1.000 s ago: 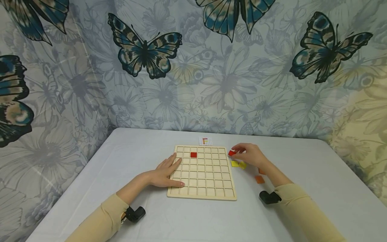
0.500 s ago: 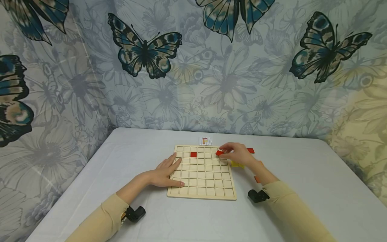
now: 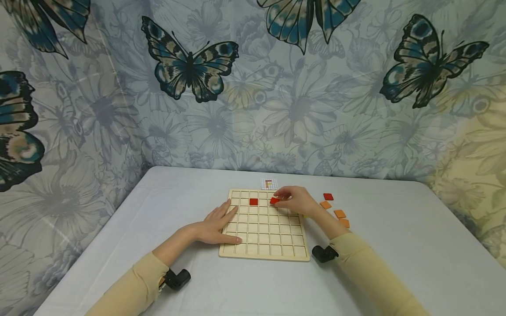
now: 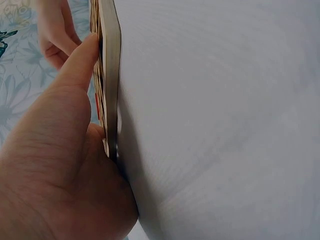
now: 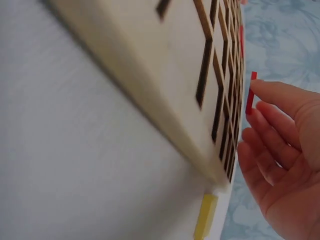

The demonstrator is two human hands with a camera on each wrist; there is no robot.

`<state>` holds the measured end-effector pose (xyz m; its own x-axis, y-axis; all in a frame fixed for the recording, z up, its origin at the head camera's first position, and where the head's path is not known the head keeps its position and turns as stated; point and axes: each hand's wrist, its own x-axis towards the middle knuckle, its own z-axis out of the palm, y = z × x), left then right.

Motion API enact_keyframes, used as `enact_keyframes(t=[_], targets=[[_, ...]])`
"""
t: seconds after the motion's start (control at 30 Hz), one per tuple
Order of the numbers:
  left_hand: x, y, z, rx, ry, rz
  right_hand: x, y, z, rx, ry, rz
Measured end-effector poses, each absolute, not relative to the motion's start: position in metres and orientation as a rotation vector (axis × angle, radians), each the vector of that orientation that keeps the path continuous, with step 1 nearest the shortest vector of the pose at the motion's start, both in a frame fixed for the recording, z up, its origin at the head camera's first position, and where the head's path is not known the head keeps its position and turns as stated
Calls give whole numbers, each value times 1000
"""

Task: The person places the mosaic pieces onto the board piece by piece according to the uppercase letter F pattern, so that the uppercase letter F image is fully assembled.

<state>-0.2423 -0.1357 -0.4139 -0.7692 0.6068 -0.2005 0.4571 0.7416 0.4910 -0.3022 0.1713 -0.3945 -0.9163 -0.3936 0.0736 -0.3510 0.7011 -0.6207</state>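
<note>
A wooden grid board [image 3: 264, 241] lies flat on the table, with one red square tile [image 3: 254, 202] set in a cell of its second row. My left hand [image 3: 213, 226] rests with spread, straight fingers on the board's left side; in the left wrist view its thumb [image 4: 75, 70] lies along the board's edge. Between thumb and fingertips my right hand [image 3: 297, 202] pinches another red tile [image 3: 274, 201]. That tile is held above the board's upper right part, and the right wrist view shows the held tile [image 5: 251, 93] edge-on, apart from the board surface.
Right of the board lie a loose red tile [image 3: 328, 196] and several orange tiles [image 3: 340, 213]. A yellow tile [image 5: 205, 217] sits by the board's edge, mostly hidden behind the right hand in the head view. A small pattern card [image 3: 269, 184] lies behind the board.
My right hand has carried the red tile leftward from beside the board to over its upper right part, uncovering the loose red and orange tiles. The left hand has stayed in place.
</note>
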Motion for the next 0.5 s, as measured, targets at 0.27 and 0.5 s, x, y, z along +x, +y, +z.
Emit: enact_keyframes(t=[0.27,0.5], targets=[[-243,-136,-414,829,2594,605,-307,158,-391,-711,2797,-961],[-243,-136,-415,817,2589,615,-309,147,-392,-763,2794,-927]])
